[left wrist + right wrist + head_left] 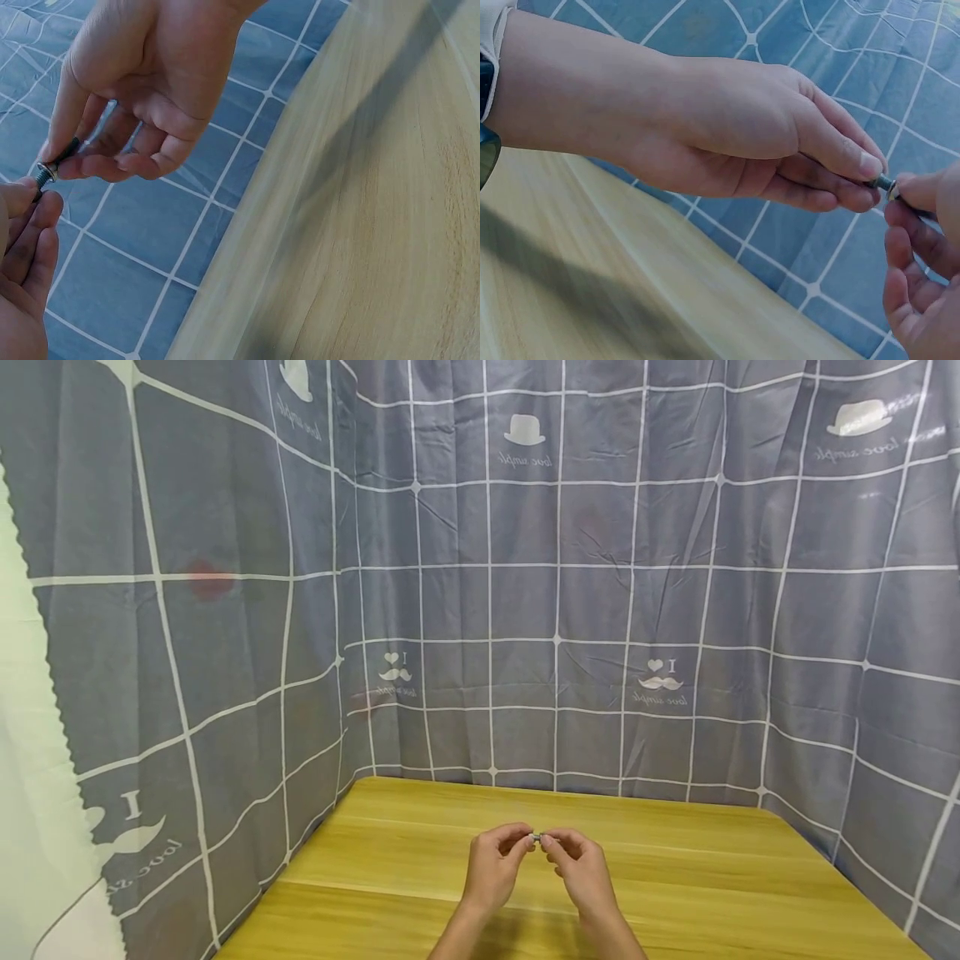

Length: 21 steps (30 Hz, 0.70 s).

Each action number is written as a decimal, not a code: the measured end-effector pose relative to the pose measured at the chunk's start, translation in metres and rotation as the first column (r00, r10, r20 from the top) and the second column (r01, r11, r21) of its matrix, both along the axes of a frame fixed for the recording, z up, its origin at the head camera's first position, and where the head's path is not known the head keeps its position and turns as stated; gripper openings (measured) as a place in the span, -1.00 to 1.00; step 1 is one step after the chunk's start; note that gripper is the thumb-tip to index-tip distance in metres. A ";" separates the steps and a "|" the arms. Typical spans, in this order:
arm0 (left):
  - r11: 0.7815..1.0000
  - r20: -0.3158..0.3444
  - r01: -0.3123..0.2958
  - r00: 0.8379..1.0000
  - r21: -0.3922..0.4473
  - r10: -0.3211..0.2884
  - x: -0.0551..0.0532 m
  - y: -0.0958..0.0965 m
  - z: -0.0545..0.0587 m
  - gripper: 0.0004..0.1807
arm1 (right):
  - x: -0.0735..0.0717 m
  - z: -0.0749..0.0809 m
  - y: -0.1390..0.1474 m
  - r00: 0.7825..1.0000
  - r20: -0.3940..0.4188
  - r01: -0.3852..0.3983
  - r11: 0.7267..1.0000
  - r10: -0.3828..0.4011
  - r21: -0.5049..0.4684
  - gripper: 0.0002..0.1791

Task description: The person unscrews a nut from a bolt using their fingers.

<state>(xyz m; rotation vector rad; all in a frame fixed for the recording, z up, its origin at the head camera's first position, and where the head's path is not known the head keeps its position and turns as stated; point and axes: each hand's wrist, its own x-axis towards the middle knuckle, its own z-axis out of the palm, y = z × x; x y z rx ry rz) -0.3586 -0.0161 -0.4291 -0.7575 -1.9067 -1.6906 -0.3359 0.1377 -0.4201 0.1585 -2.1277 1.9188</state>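
Over the wooden table, a small metal bolt (536, 837) is held between both hands, which meet fingertip to fingertip. My left hand (491, 866) pinches one end between thumb and fingers, seen large in the right wrist view. From the other side, my right hand (579, 864) pinches the bolt, its thumb beside a shiny ring (893, 190). Threads on the bolt (43, 177) show between the two thumbs in the left wrist view, and a dark part extends under the right hand's fingers (105, 166). The fingers cover much of the bolt.
The table (420, 827) has a yellowish wood-grain top. A grey curtain (525, 602) with white grid lines stands behind it and along both sides. Pale cloth (45, 760) hangs at the far left. Arm shadows fall on the tabletop.
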 end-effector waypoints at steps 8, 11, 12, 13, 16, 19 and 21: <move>1.000 -0.010 -0.004 1.000 0.005 0.004 -0.001 0.001 -0.002 -0.93 | -0.002 -0.003 0.002 1.000 0.006 -0.027 0.999 0.027 -0.025 -0.58; 1.000 -0.018 -0.003 1.000 0.003 0.003 0.000 0.001 -0.002 -0.93 | -0.004 -0.005 0.002 1.000 0.005 -0.019 1.000 0.020 -0.017 -0.65; 1.000 -0.016 -0.003 1.000 0.003 0.003 0.000 0.001 -0.002 -0.93 | -0.004 -0.005 0.001 1.000 0.000 -0.020 1.000 0.020 -0.018 -0.68; 1.000 -0.016 -0.004 1.000 0.003 0.004 0.000 0.001 -0.002 -0.93 | -0.004 -0.005 0.001 1.000 -0.010 -0.021 0.999 0.021 -0.025 -0.71; 1.000 -0.012 -0.008 1.000 0.003 0.008 0.001 0.001 -0.002 -0.93 | -0.003 -0.005 0.000 0.999 -0.027 -0.026 0.999 0.024 -0.048 -0.67; 1.000 -0.015 -0.013 1.000 -0.001 0.013 0.001 0.001 -0.001 -0.93 | -0.002 -0.003 -0.001 1.000 -0.020 -0.009 0.999 0.008 -0.046 -0.60; 1.000 -0.018 -0.015 1.000 0.000 0.015 0.001 0.000 -0.001 -0.93 | -0.001 -0.001 -0.002 1.000 -0.016 0.010 0.999 -0.011 -0.038 -0.60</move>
